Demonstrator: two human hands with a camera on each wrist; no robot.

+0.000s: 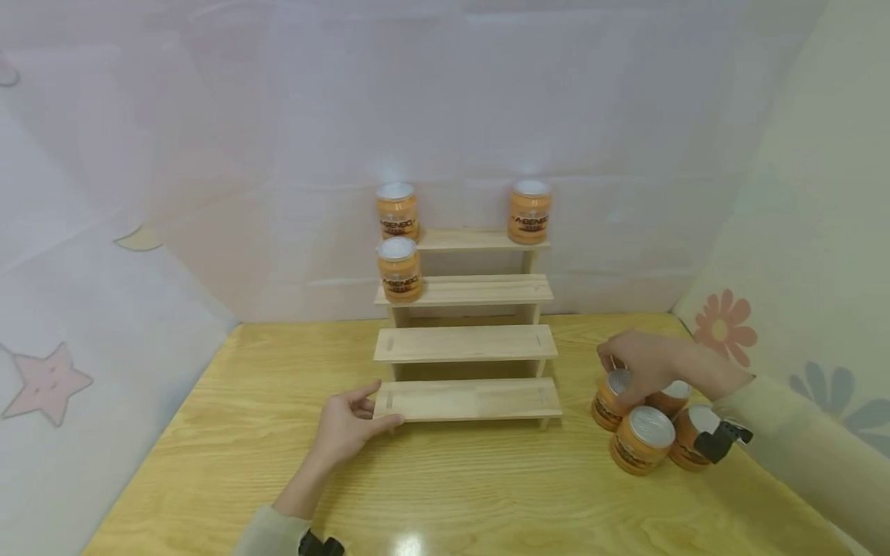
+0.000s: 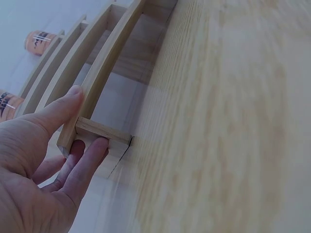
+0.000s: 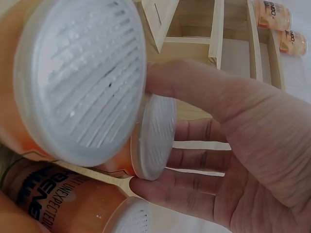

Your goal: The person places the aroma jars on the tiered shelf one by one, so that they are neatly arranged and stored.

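A stepped wooden shelf (image 1: 466, 400) stands on the table, and my left hand (image 1: 344, 425) grips the left end of its lowest board. In the left wrist view, the thumb lies on the board's front edge and the fingers are beneath and behind it. My right hand (image 1: 647, 363) reaches over a group of orange cans with silver lids. Its thumb and fingers are around the back-left can (image 1: 606, 411), whose lid (image 3: 158, 141) shows between them in the right wrist view. Close by stand a front can (image 1: 640, 444), a right can (image 1: 688, 440) and a rear can (image 1: 670, 398).
On the top tier are an orange can at the left (image 1: 396, 212) and another at the right (image 1: 530, 215). A third can (image 1: 401, 272) sits at the left of the tier below. Pale cloth (image 1: 459, 116) hangs behind the wooden table (image 1: 473, 494).
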